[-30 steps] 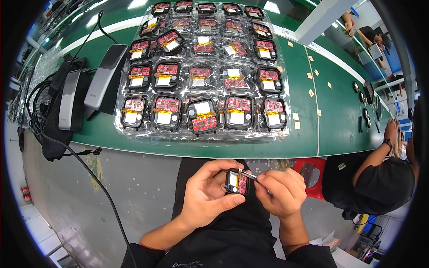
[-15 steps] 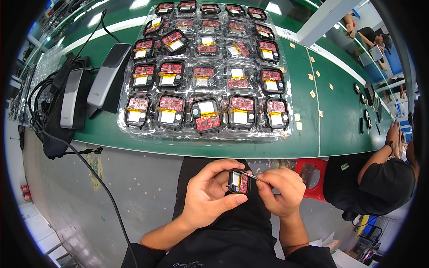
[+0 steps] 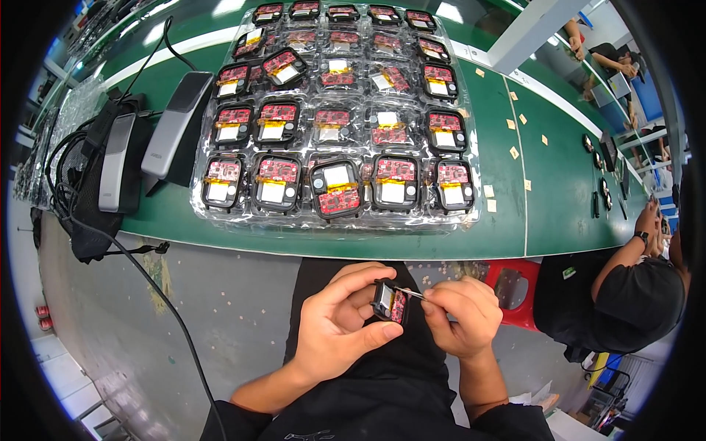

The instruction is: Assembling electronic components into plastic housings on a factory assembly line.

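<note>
Over my lap, my left hand (image 3: 346, 316) grips a small black watch-like case (image 3: 388, 302) by its edges, thumb at the bottom and fingers at the top. Its exposed inside shows a red circuit board and a whitish battery-like block. Between thumb and fingertips, my right hand (image 3: 465, 316) pinches a thin pointed metal tool, probably tweezers (image 3: 413, 293). The tip reaches the upper part of the case; whether it touches is too small to tell. On the bench ahead, a clear plastic tray (image 3: 294, 220) carries several similar black cases with red boards and yellow strips.
Left of the tray stand two grey box-shaped devices (image 3: 175, 125) with black cables (image 3: 147, 268). Small pale paper squares (image 3: 489, 191) dot the green bench (image 3: 412, 246). At the right, a co-worker in black (image 3: 625, 301) sits near a red stool (image 3: 523, 275).
The case has tilted and shifted slightly left in my left hand. The metal tool has moved a little with it, its tip still at the upper part.
</note>
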The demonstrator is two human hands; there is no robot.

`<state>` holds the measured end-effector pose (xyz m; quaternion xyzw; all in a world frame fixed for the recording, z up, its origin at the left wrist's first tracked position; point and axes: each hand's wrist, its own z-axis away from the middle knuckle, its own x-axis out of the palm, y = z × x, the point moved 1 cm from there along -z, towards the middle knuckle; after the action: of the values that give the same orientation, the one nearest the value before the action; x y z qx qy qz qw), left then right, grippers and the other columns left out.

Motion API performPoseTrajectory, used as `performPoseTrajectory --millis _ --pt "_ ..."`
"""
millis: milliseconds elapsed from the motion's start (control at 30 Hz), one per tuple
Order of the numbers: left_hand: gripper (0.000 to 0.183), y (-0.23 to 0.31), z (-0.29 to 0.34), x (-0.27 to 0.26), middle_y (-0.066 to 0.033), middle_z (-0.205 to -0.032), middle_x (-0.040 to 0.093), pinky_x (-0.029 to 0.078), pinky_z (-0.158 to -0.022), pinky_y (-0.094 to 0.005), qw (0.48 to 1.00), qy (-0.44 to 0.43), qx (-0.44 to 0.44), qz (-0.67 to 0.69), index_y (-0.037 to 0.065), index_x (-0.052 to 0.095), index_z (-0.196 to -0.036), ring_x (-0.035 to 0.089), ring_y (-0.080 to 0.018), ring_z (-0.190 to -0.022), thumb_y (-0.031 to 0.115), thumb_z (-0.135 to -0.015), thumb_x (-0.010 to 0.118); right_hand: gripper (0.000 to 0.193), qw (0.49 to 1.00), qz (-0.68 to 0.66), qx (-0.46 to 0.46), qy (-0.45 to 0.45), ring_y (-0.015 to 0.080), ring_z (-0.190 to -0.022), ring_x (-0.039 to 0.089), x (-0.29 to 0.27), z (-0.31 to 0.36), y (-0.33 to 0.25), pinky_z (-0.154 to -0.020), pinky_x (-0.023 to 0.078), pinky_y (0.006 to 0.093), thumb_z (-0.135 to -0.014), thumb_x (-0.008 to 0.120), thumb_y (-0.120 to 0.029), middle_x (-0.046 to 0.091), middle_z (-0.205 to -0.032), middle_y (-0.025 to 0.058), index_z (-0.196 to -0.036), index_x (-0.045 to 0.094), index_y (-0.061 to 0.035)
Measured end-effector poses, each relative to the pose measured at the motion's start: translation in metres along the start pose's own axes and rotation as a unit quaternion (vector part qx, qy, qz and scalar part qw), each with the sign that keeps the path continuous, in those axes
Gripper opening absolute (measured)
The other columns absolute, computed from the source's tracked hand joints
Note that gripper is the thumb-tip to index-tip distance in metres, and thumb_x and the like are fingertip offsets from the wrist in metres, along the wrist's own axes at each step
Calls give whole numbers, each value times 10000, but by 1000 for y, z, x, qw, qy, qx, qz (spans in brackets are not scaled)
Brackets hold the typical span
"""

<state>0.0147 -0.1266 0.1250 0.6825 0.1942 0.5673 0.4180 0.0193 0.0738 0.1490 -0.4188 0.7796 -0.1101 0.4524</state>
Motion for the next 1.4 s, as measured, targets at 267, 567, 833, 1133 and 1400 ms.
performPoseTrajectory --millis 267,567,833,1133,1400 --pt "634 0 0 -1 -137 -1443 466 500 -1093 -390 1000 -1 -8 -30 -85 532 -1410 571 -248 -1295 -94 -837 804 185 1000 -12 6 -3 206 -546 587 1 2 2 -500 455 312 -762 821 -3 695 -792 83 -919 726 -20" --pt "621 -3 5 3 -137 -1443 472 522 -1068 -386 999 25 3 -30 -86 531 -1409 589 -247 -1272 -102 -846 792 179 999 31 1 8 200 -551 581 6 6 -4 -496 443 313 -776 816 -21 692 -808 77 -926 719 -24" --pt "606 1 5 4 -135 -1442 475 524 -1079 -393 999 38 -10 -16 -88 529 -1406 586 -263 -1290 -128 -851 770 206 997 67 -41 -14 191 -568 598 9 3 -5 -502 442 309 -758 826 -28 702 -820 70 -936 722 -24" --pt "629 63 -1 -6 -193 -1290 530 565 -1035 -470 977 -28 163 -137 -52 562 -1298 630 -321 -1219 -161 -738 828 124 979 14 85 183 207 -717 650 -36 -8 27 -665 514 300 -857 739 2 709 -851 133 -959 681 44" --pt "267 161 -110 -7 -100 -1111 592 518 -929 -303 742 28 312 -592 -15 597 -935 640 -180 -1012 -77 -790 813 149 918 -128 306 218 32 -756 551 -47 -31 80 -649 414 186 -984 692 -36 651 -892 -3 -1108 672 44"
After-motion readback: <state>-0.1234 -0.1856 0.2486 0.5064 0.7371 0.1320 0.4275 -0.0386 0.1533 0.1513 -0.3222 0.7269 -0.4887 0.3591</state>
